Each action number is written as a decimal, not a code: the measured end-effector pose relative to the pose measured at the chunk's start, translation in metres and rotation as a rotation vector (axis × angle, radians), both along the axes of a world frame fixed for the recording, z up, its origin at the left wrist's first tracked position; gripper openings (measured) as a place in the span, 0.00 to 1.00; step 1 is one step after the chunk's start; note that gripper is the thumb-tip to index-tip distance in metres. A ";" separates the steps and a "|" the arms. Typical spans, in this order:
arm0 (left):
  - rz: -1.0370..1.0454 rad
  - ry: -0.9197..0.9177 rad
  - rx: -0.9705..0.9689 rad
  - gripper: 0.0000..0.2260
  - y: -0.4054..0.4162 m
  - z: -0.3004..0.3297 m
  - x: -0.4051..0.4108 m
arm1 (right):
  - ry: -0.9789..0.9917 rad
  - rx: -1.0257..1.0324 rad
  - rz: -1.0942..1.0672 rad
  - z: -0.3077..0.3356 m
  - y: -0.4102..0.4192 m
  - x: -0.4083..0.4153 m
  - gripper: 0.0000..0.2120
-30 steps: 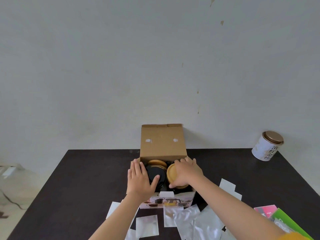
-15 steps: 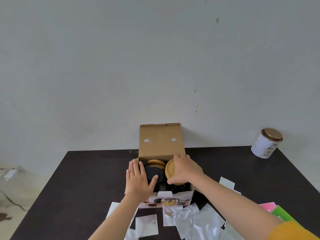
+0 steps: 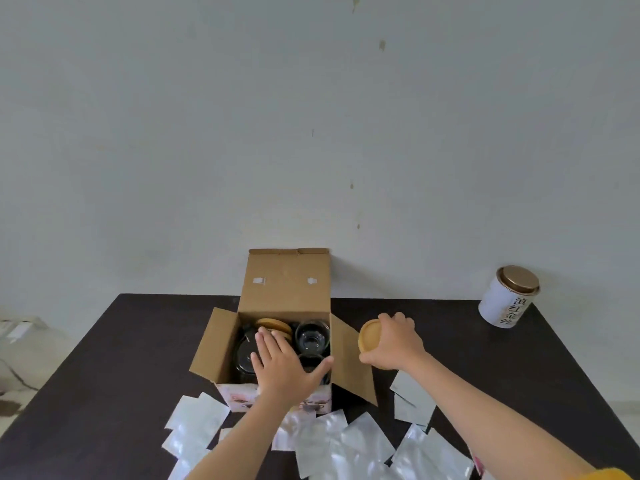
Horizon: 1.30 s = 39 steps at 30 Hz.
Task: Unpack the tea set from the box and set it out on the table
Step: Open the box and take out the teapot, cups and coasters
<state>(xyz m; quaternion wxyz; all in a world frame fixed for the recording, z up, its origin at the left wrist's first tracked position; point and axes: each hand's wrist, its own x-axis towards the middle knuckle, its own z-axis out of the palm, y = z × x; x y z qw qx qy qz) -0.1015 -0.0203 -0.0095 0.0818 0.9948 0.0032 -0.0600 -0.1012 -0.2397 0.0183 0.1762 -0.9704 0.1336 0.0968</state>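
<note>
I take the cardboard box as my landmark; it stands open on the dark table, its back flap upright against the wall and its side flaps splayed outward. My left hand lies palm down over the box's near opening, fingers spread flat, thumb stretched toward the right wall; it clasps nothing, simply resting across the contents and the front rim. My right hand is outside the box, just past its right flap, fingers curled from above around a round wooden lid, which it grips tilted on edge with the flat face turned toward the box. I cannot tell whether the lid touches the table or hangs just above it.

Inside the box I see a dark glass pot at the left, a second wooden lid behind my left fingertips, and a clear glass cup in the far right corner; another dark round rim shows just beside my left thumb.

Right of the box the table is bare out to a white tin with a bronze top near the far right corner. Left of the box the tabletop is also open to its edge. In front of the box, silver foil sachets lie scattered and overlapping, crowding the near edge under both forearms.
</note>
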 end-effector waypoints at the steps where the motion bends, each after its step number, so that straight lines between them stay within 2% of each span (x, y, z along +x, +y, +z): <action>1: 0.019 0.006 0.018 0.61 -0.005 -0.002 -0.002 | 0.012 -0.009 -0.015 -0.007 -0.012 -0.004 0.44; 8: 0.071 -0.017 0.032 0.64 -0.009 -0.015 0.000 | 0.084 -0.074 -0.109 -0.056 -0.099 -0.022 0.43; 17: 0.089 -0.031 0.080 0.63 -0.012 -0.021 0.000 | 0.142 -0.085 -0.182 -0.087 -0.168 0.006 0.46; 30: 0.103 -0.058 0.079 0.62 -0.010 -0.032 0.004 | 0.076 -0.043 -0.227 -0.104 -0.176 0.091 0.46; 39: 0.109 -0.051 0.093 0.62 -0.010 -0.031 0.005 | -0.070 0.166 -0.342 -0.108 -0.170 0.110 0.50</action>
